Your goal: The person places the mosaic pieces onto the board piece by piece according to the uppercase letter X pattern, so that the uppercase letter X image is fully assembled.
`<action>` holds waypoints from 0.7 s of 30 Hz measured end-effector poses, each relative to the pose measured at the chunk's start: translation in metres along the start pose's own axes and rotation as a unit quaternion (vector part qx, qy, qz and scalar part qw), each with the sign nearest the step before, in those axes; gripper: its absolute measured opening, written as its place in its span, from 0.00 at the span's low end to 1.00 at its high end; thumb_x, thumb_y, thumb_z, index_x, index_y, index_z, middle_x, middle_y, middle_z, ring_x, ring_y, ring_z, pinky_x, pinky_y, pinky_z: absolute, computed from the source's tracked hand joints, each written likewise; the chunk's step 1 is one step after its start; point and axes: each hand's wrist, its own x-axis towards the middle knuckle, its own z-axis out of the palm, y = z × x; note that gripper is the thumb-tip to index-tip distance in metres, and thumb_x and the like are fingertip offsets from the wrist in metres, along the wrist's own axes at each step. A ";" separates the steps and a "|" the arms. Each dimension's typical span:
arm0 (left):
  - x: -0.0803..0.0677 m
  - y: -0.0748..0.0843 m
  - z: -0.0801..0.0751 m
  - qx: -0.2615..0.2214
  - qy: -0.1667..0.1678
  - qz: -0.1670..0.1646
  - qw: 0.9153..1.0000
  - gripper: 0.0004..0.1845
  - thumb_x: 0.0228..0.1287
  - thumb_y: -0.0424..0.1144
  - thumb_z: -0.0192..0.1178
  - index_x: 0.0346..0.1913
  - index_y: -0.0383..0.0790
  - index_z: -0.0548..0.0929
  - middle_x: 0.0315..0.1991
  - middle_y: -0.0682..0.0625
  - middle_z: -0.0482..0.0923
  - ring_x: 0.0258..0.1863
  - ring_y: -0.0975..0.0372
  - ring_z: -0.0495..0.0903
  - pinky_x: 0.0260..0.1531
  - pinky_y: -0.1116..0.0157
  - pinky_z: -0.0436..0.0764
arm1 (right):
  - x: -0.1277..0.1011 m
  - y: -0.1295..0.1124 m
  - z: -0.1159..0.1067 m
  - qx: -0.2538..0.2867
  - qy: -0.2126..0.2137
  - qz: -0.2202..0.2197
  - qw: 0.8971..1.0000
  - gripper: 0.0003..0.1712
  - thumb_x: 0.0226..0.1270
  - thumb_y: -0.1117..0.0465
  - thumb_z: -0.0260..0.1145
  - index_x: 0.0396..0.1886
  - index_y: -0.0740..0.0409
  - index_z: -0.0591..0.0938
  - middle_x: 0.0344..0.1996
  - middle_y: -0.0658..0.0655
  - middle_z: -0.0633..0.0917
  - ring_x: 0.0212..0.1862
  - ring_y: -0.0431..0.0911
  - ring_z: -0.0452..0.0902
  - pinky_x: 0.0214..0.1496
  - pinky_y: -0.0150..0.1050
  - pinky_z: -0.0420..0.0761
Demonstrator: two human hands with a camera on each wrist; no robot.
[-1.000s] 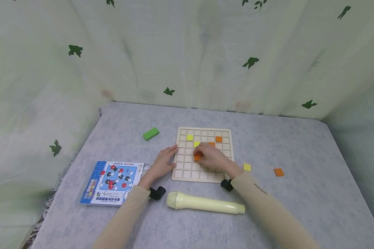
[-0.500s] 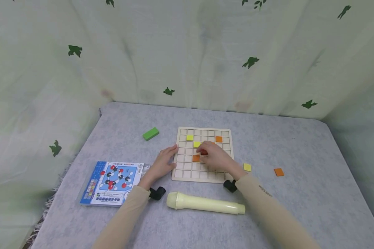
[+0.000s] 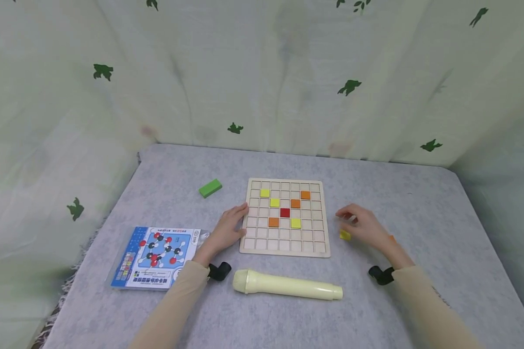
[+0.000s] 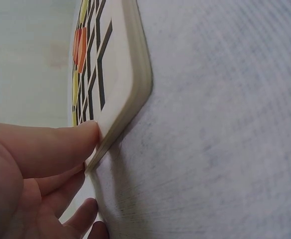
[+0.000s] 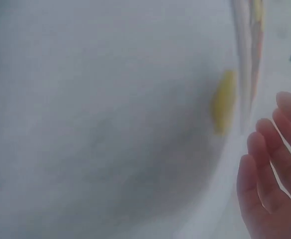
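We brace the wooden grid board (image 3: pixel 285 249) with our flat left hand (image 3: pixel 228 228); our right hand (image 3: pixel 363 226), loose and empty, should pinch the loose yellow square tile (image 3: pixel 344 235) by its edges.

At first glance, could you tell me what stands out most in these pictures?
The wooden grid board at the table's middle draws the eye, with a red tile among yellow and orange ones. The left hand touches its left edge, while the right hand hovers over a loose yellow tile to the board's right.
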 end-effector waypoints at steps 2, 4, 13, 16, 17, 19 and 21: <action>0.000 0.000 0.000 0.000 -0.002 0.000 1.000 0.33 0.63 0.28 0.58 0.70 0.28 0.61 0.73 0.40 0.53 0.71 0.46 0.50 0.69 0.52 0.51 | -0.009 0.008 -0.003 -0.002 -0.004 0.008 1.000 0.14 0.60 0.71 0.66 0.47 0.65 0.80 0.43 0.59 0.82 0.44 0.53 0.76 0.44 0.48 0.78; 0.000 -0.001 0.000 0.003 -0.001 0.003 1.000 0.33 0.63 0.28 0.58 0.70 0.28 0.61 0.73 0.39 0.54 0.71 0.46 0.50 0.69 0.51 0.51 | -0.017 0.011 -0.004 -0.004 -0.011 0.011 1.000 0.14 0.60 0.70 0.67 0.47 0.65 0.80 0.43 0.59 0.82 0.45 0.53 0.76 0.44 0.49 0.78; 0.001 -0.003 0.000 0.001 0.003 0.009 1.000 0.33 0.62 0.27 0.59 0.69 0.27 0.61 0.72 0.39 0.54 0.71 0.46 0.51 0.69 0.51 0.51 | -0.026 0.011 -0.004 -0.023 -0.023 -0.004 0.999 0.16 0.57 0.70 0.70 0.46 0.64 0.80 0.42 0.57 0.81 0.45 0.53 0.76 0.45 0.49 0.77; 0.001 -0.002 0.001 0.001 0.006 0.011 1.000 0.33 0.62 0.27 0.59 0.69 0.27 0.61 0.72 0.38 0.55 0.71 0.45 0.51 0.69 0.50 0.52 | -0.025 0.013 -0.002 -0.041 -0.026 -0.012 0.999 0.16 0.55 0.71 0.70 0.44 0.64 0.80 0.41 0.56 0.81 0.44 0.52 0.75 0.46 0.49 0.76; 0.001 -0.002 0.001 0.001 0.005 0.009 1.000 0.33 0.62 0.27 0.59 0.69 0.27 0.61 0.72 0.38 0.54 0.71 0.45 0.51 0.69 0.51 0.52 | -0.025 0.013 -0.001 -0.046 -0.026 -0.012 0.999 0.16 0.54 0.72 0.70 0.44 0.63 0.81 0.40 0.56 0.81 0.44 0.51 0.75 0.46 0.49 0.76; 0.001 -0.001 0.000 -0.001 0.003 0.005 1.000 0.33 0.62 0.27 0.59 0.70 0.28 0.61 0.72 0.39 0.54 0.71 0.46 0.51 0.69 0.51 0.52 | -0.023 0.012 0.001 -0.052 -0.022 -0.011 0.998 0.15 0.54 0.72 0.70 0.43 0.63 0.81 0.40 0.55 0.80 0.42 0.50 0.75 0.44 0.47 0.77; 0.001 -0.001 0.000 0.000 0.001 0.002 1.000 0.33 0.63 0.28 0.59 0.70 0.28 0.61 0.73 0.39 0.54 0.71 0.46 0.50 0.69 0.51 0.51 | -0.020 0.007 0.003 -0.052 -0.018 -0.014 0.998 0.15 0.54 0.71 0.69 0.43 0.63 0.81 0.39 0.54 0.80 0.41 0.49 0.75 0.43 0.46 0.77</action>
